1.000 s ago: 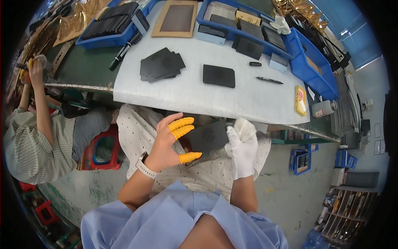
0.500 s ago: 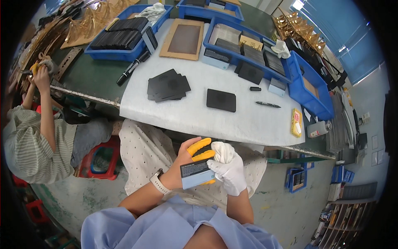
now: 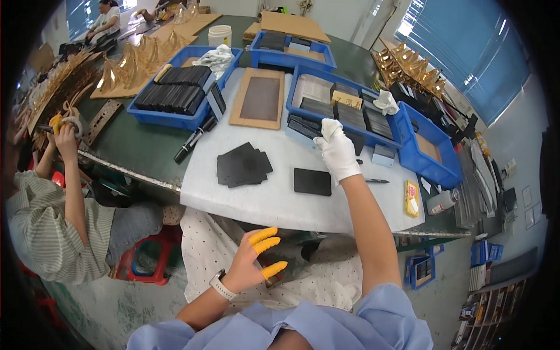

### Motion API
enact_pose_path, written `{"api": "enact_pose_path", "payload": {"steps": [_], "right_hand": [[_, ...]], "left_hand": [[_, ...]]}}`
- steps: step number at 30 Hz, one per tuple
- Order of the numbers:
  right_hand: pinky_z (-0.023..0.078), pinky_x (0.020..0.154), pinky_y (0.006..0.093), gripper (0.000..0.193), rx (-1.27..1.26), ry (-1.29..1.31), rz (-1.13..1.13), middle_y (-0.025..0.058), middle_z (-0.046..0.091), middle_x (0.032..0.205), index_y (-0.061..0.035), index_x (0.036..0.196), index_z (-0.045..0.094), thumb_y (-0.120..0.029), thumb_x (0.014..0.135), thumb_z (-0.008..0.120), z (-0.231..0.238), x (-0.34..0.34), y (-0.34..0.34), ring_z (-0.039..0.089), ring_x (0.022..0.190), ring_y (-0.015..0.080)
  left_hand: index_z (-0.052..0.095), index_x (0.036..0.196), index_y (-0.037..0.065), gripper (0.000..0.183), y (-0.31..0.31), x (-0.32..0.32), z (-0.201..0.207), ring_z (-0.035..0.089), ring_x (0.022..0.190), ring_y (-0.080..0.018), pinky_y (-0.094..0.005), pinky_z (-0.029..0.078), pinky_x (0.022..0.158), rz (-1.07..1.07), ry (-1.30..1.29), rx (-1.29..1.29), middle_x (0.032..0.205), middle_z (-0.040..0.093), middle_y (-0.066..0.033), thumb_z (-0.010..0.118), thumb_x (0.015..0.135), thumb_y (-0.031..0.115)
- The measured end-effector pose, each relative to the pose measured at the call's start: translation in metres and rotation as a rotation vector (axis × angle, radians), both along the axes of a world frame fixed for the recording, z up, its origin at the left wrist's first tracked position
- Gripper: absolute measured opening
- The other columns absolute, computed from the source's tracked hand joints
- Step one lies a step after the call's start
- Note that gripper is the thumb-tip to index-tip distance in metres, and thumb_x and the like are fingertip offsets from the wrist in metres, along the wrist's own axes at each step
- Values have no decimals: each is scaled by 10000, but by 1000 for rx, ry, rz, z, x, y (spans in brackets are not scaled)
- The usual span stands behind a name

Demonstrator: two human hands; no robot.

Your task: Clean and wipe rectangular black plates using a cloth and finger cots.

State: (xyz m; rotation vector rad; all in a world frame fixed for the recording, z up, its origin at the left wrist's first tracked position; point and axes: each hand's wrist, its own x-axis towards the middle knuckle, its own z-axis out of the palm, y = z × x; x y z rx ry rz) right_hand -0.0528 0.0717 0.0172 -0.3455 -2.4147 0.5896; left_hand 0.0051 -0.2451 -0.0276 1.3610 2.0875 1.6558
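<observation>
My left hand [image 3: 252, 261] is over my lap, in front of the table edge. Yellow finger cots cover several of its fingers, which are spread with nothing between them. My right hand [image 3: 339, 156], in a white glove, reaches over the table with a bunched white cloth [image 3: 331, 129] in its grip. Its fingertips are beside a row of black and light-blue pieces [image 3: 302, 129]; whether they touch a piece is hidden. Nearer me lie a neat black card stack [image 3: 312, 181] and a fanned pile of black cards [image 3: 244, 165].
Blue bins [image 3: 195, 121] of black pieces stand along the back. A framed brown board [image 3: 260, 98] lies between them. A marker [image 3: 189, 146], a pen [image 3: 377, 181], a yellow packet [image 3: 412, 198] and a bottle [image 3: 442, 202] are around. A co-worker [image 3: 64, 224] sits at left.
My right hand has moved from my lap out to the row on the table, taking the cloth along. The black and light-blue piece has left my left hand, whose fingers have spread.
</observation>
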Motion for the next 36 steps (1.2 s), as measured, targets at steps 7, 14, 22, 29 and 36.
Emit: {"api": "enact_pose_path", "payload": {"steps": [7, 14, 22, 29, 36], "right_hand": [[529, 685, 327, 402, 107, 209, -203, 114, 621, 1073, -8, 1154, 450, -122, 827, 657, 13, 0, 7, 662, 834, 256], [463, 821, 234, 379, -929, 295, -185, 36, 533, 1101, -2, 1161, 454, 47, 821, 613, 13, 104, -33, 529, 998, 92], [425, 904, 238, 370, -983, 537, -181, 61, 546, 1168, 24, 1168, 483, 63, 824, 610, -26, 132, -28, 515, 1084, 96], [413, 867, 203, 261, -1061, 550, -117, 10, 546, 1056, -2, 1054, 508, 74, 822, 602, -27, 136, -24, 510, 999, 53], [409, 878, 205, 252, -1087, 572, -110, 5, 548, 1049, 3, 1042, 512, 71, 818, 606, -28, 133, -24, 515, 988, 53]], "left_hand": [[628, 1041, 51, 386, 4, -11, 7, 570, 998, -275, -364, 463, 867, -35, 23, 54, 1093, 628, -88, 776, 692, 125], [578, 1139, 46, 438, 80, -63, 41, 504, 1105, -312, -397, 413, 934, -36, 478, -47, 1152, 582, -111, 726, 738, 144], [492, 1247, 6, 741, 127, -106, 62, 469, 1089, -326, -421, 402, 902, -117, 556, -612, 1147, 534, -183, 788, 661, 349], [601, 1128, 7, 621, 138, -110, 67, 514, 1005, -315, -385, 429, 860, -107, 553, -744, 1036, 574, -177, 804, 641, 335], [611, 1098, 7, 673, 135, -107, 67, 490, 976, -333, -401, 428, 845, -67, 538, -628, 1031, 569, -168, 842, 569, 352]]}}
